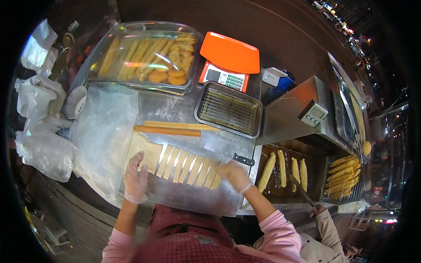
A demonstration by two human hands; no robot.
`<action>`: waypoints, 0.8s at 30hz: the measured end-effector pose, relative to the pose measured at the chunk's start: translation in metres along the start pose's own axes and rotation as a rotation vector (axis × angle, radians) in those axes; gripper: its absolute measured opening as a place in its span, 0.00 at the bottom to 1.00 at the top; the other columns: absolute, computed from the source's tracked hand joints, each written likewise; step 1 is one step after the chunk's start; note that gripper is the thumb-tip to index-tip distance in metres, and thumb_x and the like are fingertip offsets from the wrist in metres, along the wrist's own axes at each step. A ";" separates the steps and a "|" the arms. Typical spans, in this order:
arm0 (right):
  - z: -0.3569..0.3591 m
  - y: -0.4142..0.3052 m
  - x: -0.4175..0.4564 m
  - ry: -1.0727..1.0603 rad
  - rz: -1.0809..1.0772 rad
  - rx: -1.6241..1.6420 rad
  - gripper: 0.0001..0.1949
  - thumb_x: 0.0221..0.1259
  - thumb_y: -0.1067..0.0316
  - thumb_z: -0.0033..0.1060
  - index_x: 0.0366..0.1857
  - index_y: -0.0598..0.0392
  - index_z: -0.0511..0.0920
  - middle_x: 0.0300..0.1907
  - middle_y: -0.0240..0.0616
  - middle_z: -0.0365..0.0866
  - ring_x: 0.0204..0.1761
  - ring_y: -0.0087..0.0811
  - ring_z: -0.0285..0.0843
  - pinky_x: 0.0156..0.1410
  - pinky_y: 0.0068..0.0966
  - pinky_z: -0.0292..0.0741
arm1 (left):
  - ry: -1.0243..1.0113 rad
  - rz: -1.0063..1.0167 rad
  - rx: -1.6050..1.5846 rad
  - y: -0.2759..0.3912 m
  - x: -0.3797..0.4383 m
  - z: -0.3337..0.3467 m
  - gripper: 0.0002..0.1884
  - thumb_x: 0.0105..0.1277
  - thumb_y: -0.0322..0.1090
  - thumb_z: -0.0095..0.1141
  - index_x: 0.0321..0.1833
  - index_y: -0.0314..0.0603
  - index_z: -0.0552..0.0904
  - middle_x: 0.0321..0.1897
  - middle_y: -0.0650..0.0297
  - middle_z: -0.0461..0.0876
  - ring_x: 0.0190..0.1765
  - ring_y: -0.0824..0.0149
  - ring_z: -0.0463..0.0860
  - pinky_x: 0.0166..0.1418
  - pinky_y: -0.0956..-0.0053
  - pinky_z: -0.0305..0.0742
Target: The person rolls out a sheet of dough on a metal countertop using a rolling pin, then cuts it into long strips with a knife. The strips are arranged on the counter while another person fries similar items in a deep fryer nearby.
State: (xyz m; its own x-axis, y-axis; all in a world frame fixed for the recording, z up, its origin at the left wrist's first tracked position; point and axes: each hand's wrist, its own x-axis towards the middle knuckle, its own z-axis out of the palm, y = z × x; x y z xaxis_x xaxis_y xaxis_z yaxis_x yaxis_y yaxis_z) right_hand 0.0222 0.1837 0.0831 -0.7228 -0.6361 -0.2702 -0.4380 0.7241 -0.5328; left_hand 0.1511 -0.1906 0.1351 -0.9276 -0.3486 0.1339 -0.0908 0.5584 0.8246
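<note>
Flattened dough lies on the metal worktop, uncut at its left end and cut into several strips towards the right. My left hand, in a clear plastic glove, rests at the lower left edge of the uncut dough with its fingers apart and nothing held. My right hand, gloved too and blurred, is bent over the rightmost strips; whether it grips dough cannot be told. A black-handled tool lies just beyond it. A wooden rolling pin and a flat wooden stick lie behind the dough.
Plastic sheeting covers the left side. Behind stand a lidded tray of fried dough, an orange scale and a rack tray. At right, a co-worker's hand holds a long tool over dough sticks in an oil fryer.
</note>
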 end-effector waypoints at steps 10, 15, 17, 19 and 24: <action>0.018 -0.002 -0.016 -0.080 -0.170 -0.005 0.12 0.69 0.60 0.65 0.53 0.46 0.87 0.51 0.43 0.85 0.51 0.43 0.85 0.58 0.35 0.82 | -0.005 -0.027 0.041 0.011 -0.029 0.010 0.23 0.73 0.25 0.54 0.71 0.29 0.72 0.68 0.45 0.76 0.70 0.52 0.77 0.75 0.60 0.71; 0.018 -0.006 -0.024 0.060 0.174 0.143 0.08 0.67 0.61 0.67 0.44 0.49 0.89 0.45 0.39 0.89 0.48 0.39 0.86 0.55 0.32 0.82 | 0.025 -0.008 0.096 0.012 -0.029 0.009 0.23 0.72 0.24 0.53 0.70 0.30 0.73 0.67 0.45 0.77 0.69 0.51 0.79 0.74 0.60 0.72; 0.027 -0.010 -0.023 0.108 0.175 0.232 0.09 0.67 0.62 0.67 0.43 0.52 0.89 0.45 0.40 0.89 0.48 0.39 0.86 0.55 0.31 0.82 | 0.027 -0.020 0.091 0.010 -0.026 0.005 0.23 0.72 0.24 0.54 0.70 0.31 0.73 0.67 0.45 0.78 0.68 0.50 0.79 0.74 0.61 0.72; 0.002 0.003 -0.007 0.327 0.196 0.538 0.11 0.66 0.60 0.68 0.47 0.52 0.88 0.49 0.42 0.89 0.51 0.42 0.86 0.60 0.32 0.81 | 0.022 0.002 0.140 0.015 -0.020 0.000 0.23 0.71 0.24 0.54 0.69 0.32 0.73 0.66 0.46 0.78 0.68 0.50 0.80 0.73 0.61 0.72; 0.038 -0.035 0.002 0.047 -0.067 0.062 0.11 0.68 0.62 0.65 0.49 0.48 0.89 0.50 0.41 0.89 0.53 0.45 0.85 0.60 0.34 0.83 | 0.016 0.059 0.152 0.002 -0.001 -0.010 0.24 0.69 0.24 0.56 0.69 0.37 0.74 0.65 0.48 0.80 0.67 0.48 0.80 0.72 0.59 0.72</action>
State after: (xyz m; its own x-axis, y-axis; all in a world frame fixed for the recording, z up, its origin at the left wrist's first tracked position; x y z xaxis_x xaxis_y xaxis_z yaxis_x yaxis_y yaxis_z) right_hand 0.0563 0.1466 0.0705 -0.7182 -0.6680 -0.1948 -0.4531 0.6614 -0.5977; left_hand 0.1553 -0.1968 0.1425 -0.9270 -0.3237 0.1893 -0.0919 0.6855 0.7223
